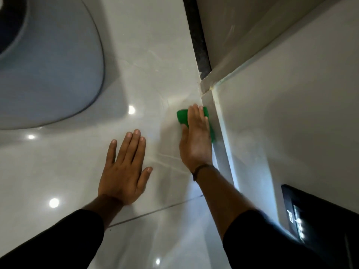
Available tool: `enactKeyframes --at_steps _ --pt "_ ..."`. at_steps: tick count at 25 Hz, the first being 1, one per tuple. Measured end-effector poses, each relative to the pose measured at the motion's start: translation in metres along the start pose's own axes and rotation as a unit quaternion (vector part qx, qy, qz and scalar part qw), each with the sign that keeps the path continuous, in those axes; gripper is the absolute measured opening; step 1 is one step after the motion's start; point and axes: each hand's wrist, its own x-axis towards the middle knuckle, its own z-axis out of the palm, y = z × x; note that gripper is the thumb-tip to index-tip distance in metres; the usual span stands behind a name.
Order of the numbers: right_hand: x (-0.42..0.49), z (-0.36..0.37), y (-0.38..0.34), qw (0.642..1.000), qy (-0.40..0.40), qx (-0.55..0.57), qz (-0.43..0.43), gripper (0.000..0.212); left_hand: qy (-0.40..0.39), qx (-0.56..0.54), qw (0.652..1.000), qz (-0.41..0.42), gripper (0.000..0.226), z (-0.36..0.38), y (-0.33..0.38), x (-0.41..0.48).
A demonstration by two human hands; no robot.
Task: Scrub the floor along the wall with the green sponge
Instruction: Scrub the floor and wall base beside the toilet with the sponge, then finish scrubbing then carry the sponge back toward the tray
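Observation:
A green sponge [182, 117] lies flat on the glossy pale tiled floor [151, 70], right against the base of the white wall [291, 113]. My right hand [196, 138] presses down on it with fingers extended, covering most of it; green shows at the left edge, the fingertips and along the wall side. My left hand [124, 171] rests flat on the floor to the left, fingers spread, holding nothing. Both arms wear black sleeves, and a dark band circles the right wrist.
A large rounded white fixture [48, 70] stands on the floor at the upper left. A dark strip [198, 35] runs along the floor edge beyond the wall corner. A black panel [310, 210] with lit marks hangs on the wall at the lower right.

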Motion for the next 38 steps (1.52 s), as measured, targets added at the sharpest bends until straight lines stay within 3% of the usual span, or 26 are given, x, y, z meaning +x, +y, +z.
enactKeyframes --at_steps 5,12,15,19,25,28,34,38 --pt "-0.112 -0.012 0.046 0.999 -0.032 0.022 0.033 0.062 0.011 -0.009 1.000 -0.001 0.085 0.000 0.000 -0.001" --pt "-0.095 -0.006 0.045 0.998 -0.028 0.050 0.040 0.057 0.023 -0.002 1.000 0.004 0.084 -0.002 0.000 -0.001" --pt "-0.155 -0.005 0.071 0.994 -0.031 0.084 0.058 0.063 0.022 -0.005 1.000 0.006 0.084 -0.003 0.000 0.000" --pt "-0.262 -0.003 0.112 0.985 -0.029 0.114 0.130 0.055 0.023 -0.007 1.000 0.010 0.083 -0.003 0.000 -0.001" --pt "-0.314 -0.021 0.124 0.972 -0.080 0.093 0.198 0.055 -0.059 -0.015 0.998 0.000 0.082 -0.042 0.006 -0.023" --pt "-0.295 -0.047 0.095 0.963 -0.116 0.079 0.230 0.053 -0.088 -0.022 0.996 -0.024 0.083 -0.096 0.005 -0.080" --pt "-0.303 -0.110 -0.021 0.965 -0.128 0.087 0.212 0.052 -0.155 0.021 0.985 -0.079 0.080 -0.238 0.014 -0.167" --pt "-0.296 -0.153 -0.157 0.979 -0.131 0.119 0.100 0.054 -0.157 0.043 0.979 -0.124 0.078 -0.357 -0.005 -0.164"
